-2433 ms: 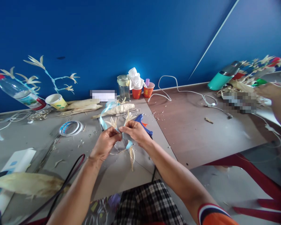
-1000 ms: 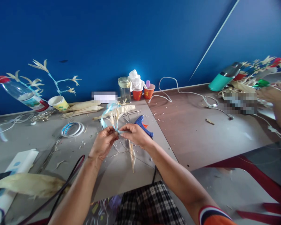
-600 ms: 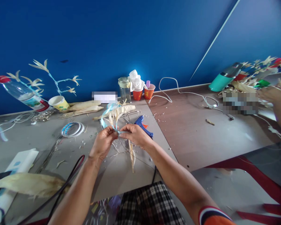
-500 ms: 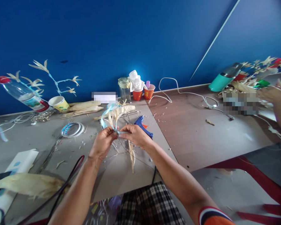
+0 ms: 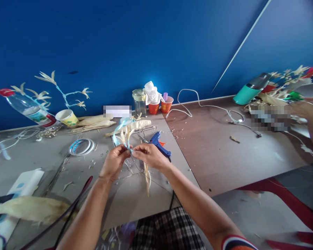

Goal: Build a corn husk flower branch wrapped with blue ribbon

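Between my hands is a small corn-husk flower spray [image 5: 125,136], its pale petals pointing up and its stem wrapped in light blue tape. My left hand [image 5: 116,159] pinches the stem from the left. From the right, my right hand [image 5: 149,155] pinches light blue tape [image 5: 115,139] where it meets the stem; the tape also loops up behind the left hand. Just beyond my right hand lies a blue glue gun [image 5: 159,143]. A pale husk piece [image 5: 139,125] lies behind the flowers, and narrow husk strips [image 5: 147,178] lie below my right hand.
Tape rolls [image 5: 81,147] lie to the left. A yellow paper cup [image 5: 67,117], a plastic bottle [image 5: 39,114], a glass jar [image 5: 139,101] and red cups [image 5: 167,105] line the wall. A power strip [image 5: 22,187] sits front left. Another person's hand [image 5: 301,113] works at far right.
The view has shifted slightly, with things appearing a little lower. Both my hands keep their pinch at the flower stem, the right one barely moved. The other person's hand at right has moved.
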A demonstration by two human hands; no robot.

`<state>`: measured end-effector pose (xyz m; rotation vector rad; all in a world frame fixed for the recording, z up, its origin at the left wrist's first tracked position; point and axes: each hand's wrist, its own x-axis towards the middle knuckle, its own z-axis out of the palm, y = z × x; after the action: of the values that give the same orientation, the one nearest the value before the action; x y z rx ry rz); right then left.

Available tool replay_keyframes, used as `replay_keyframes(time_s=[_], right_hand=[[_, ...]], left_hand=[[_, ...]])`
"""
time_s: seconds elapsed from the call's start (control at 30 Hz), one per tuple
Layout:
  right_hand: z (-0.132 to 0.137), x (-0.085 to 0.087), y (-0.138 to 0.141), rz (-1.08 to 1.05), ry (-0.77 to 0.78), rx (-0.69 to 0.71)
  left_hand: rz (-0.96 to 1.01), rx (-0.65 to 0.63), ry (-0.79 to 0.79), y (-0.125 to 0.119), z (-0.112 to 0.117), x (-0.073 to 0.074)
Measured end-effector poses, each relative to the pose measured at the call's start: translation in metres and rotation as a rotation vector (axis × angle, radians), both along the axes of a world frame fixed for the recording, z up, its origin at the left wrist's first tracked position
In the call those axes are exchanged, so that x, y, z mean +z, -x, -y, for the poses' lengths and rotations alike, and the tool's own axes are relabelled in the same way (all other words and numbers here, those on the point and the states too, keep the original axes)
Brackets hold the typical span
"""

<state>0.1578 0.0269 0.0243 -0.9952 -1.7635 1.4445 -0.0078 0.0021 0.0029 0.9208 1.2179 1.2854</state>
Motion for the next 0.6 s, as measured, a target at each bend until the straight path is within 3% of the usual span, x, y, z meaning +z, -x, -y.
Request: replay_keyframes(time_s=[0.27,0.6], right_hand=[[0.003,-0.006,0.010,0.070,-0.071,-0.168],[0.006,-0.010,0.015,0.165,-0.302,-0.206]], left_hand=[[-0.052,0.010,-0.028,-0.007,0.001,0.005],[-0.118,0.003,-0.016,-0.011,0.005,0.005]])
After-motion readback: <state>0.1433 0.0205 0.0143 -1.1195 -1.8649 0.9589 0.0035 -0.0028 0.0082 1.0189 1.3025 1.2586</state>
